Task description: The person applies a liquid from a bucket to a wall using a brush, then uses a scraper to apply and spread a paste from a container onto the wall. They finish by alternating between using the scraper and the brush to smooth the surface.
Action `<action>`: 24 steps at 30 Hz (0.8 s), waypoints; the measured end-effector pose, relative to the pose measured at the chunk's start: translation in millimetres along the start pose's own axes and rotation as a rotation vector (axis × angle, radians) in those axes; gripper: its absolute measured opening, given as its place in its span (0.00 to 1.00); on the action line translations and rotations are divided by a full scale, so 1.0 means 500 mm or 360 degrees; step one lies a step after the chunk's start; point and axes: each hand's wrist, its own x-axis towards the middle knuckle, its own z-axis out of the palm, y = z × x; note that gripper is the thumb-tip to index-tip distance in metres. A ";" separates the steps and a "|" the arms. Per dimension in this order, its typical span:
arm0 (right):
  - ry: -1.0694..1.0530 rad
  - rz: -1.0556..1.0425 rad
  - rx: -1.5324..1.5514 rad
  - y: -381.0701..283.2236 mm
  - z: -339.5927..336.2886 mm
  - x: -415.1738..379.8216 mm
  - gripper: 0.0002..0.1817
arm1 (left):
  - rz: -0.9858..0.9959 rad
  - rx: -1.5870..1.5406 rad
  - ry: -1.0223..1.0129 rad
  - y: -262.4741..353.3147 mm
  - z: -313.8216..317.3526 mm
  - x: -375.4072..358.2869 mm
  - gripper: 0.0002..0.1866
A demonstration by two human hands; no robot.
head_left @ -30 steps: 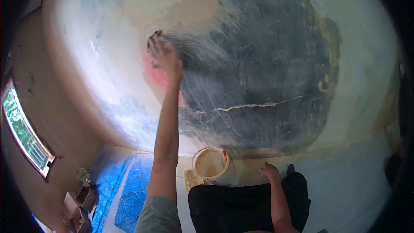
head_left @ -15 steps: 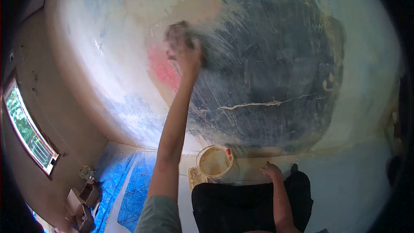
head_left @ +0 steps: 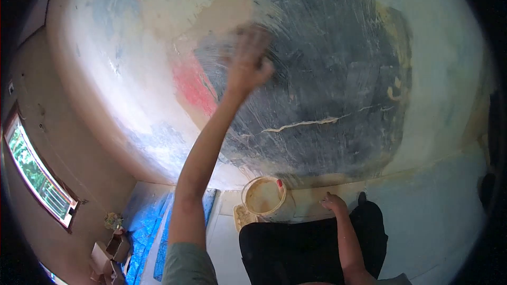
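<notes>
My left hand (head_left: pixel 251 60) is raised against the upper part of the wall's dark grey patch (head_left: pixel 327 79), blurred by motion. A dark, smeared shape shows around its fingers, too blurred to name. Lower right, my right hand (head_left: pixel 331 201) hangs near my dark-clothed leg (head_left: pixel 296 253), its fingers curled; whether they hold anything is hidden. Between the arms, below the wall, stands a bucket (head_left: pixel 264 196) with pale contents and a red spot on its rim. A pale crack (head_left: pixel 306 123) crosses the grey patch, and a red patch (head_left: pixel 193 87) lies left of it.
Beside the bucket is a yellowish tray (head_left: pixel 243 217). A blue tarp (head_left: pixel 145 227) covers floor at the lower left, with open cardboard boxes (head_left: pixel 113 250) next to it. A window (head_left: pixel 39 171) is in the brown left wall.
My left hand has moved right across the wall, and dark streaks now show where it was. The view has shifted slightly. My right hand stays low near the leg.
</notes>
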 end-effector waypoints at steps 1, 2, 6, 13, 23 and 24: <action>-0.0002 0.0004 0.0002 -0.007 -0.011 -0.005 0.37 | 0.0322 0.0213 -0.0409 0.055 -0.019 -0.010 0.33; -0.0020 0.0041 -0.0022 -0.018 -0.022 -0.019 0.38 | 0.0325 0.0199 -0.0406 0.055 -0.002 -0.015 0.33; 0.0224 0.0067 -0.0165 0.010 -0.009 -0.026 0.39 | 0.0396 0.0199 -0.0114 0.019 0.005 0.026 0.32; 0.0122 -0.0031 -0.0137 -0.020 -0.017 -0.040 0.38 | -0.0287 -0.0408 0.0597 0.014 0.042 0.099 0.30; 0.0128 0.0038 -0.0111 -0.038 -0.043 -0.069 0.36 | -0.0058 0.0032 0.0698 -0.031 0.008 0.219 0.26; 0.0136 0.0023 -0.0135 -0.038 -0.037 -0.067 0.36 | -0.0314 0.0044 0.0963 -0.042 0.014 0.225 0.28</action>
